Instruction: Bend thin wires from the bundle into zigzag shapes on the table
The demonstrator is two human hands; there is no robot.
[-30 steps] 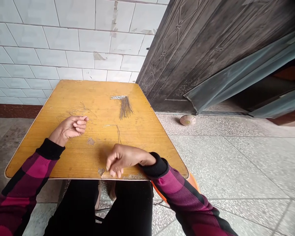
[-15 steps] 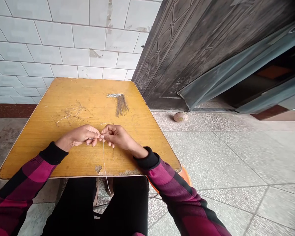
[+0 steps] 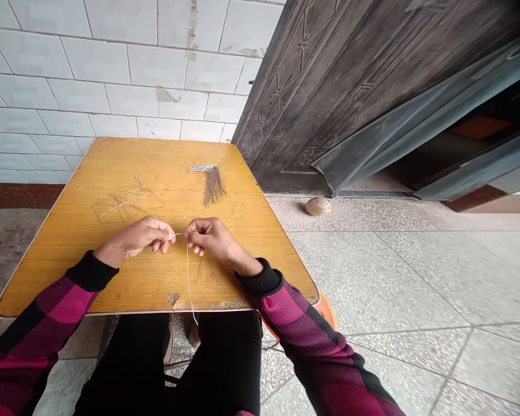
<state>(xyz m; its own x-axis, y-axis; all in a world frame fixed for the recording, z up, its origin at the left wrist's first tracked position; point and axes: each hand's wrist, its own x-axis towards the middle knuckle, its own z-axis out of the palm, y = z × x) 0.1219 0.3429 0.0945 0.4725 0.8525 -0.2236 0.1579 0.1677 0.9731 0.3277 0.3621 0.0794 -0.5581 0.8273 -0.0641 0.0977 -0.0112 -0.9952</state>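
Between my two hands a short stretch of white string [image 3: 189, 268] is held, and its loose end hangs from my right fingers past the table's front edge. My left hand [image 3: 149, 236] pinches the string between thumb and forefinger. A small gap away, my right hand [image 3: 208, 237] pinches it too. Thin dark strands [image 3: 200, 270] lie under and below my right hand. Just beyond my hands, a thin pale strand [image 3: 184, 218] rests on the wood. Loose brown and white threads [image 3: 127, 201] are scattered beyond my left hand.
A bundle with white wrapped heads and dark strands [image 3: 212, 180] lies on the far right of the yellow wooden table [image 3: 112, 277]. A tiled wall [image 3: 147, 63] stands behind. On the floor at right is a ball [image 3: 318, 206], near a dark door [image 3: 294, 115].
My hands, which met at the fingertips, have drawn slightly apart, my right hand moving right. A short length of string now shows between them, and the hanging end has shifted right and up.
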